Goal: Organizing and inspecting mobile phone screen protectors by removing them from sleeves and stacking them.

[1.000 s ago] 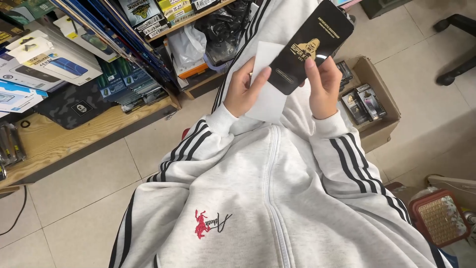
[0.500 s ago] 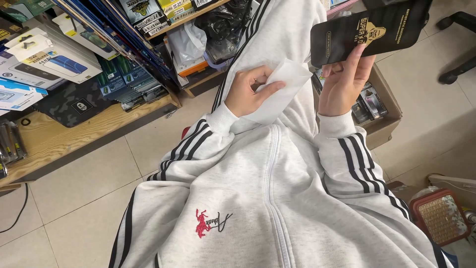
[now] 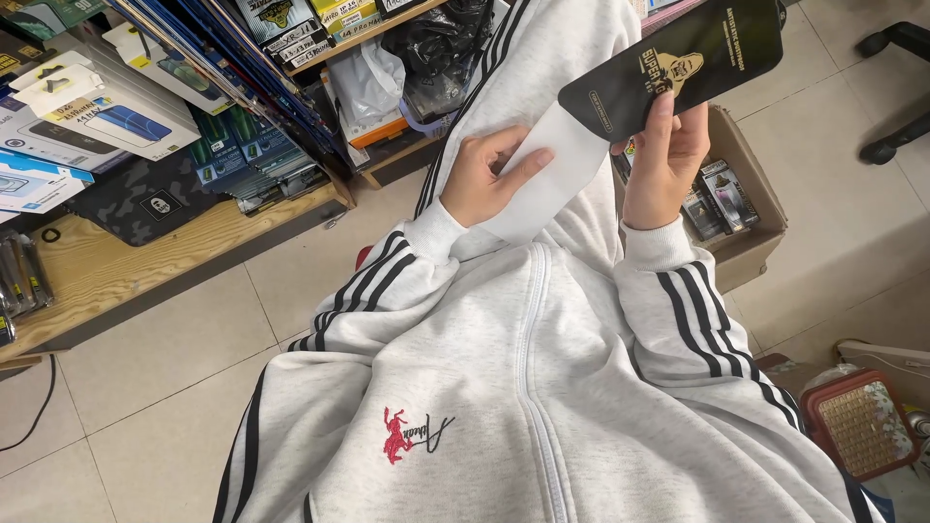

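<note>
- Head view, hands: the right hand (image 3: 666, 160) is pinching a flat black packet (image 3: 673, 63) by its near edge, thumb on the printed face and fingers behind, and is lifting it up and far-right so the face is turning toward the camera for a look
- The left hand (image 3: 484, 174) is pinching a white sleeve (image 3: 552, 169), thumb lying along the top and fingers curled beneath; the sleeve's far end is tucking under the black packet, so the two are just touching there, which suggests the packet is sliding out of it
- Head view, surroundings: both hands are working over the lap of a grey striped tracksuit (image 3: 523, 387), well clear of the floor
- A cardboard box (image 3: 746, 184) of small packets is sitting just right of the right hand, within easy reach
- A wooden shelf (image 3: 145, 261) of boxed goods is standing to the left
</note>
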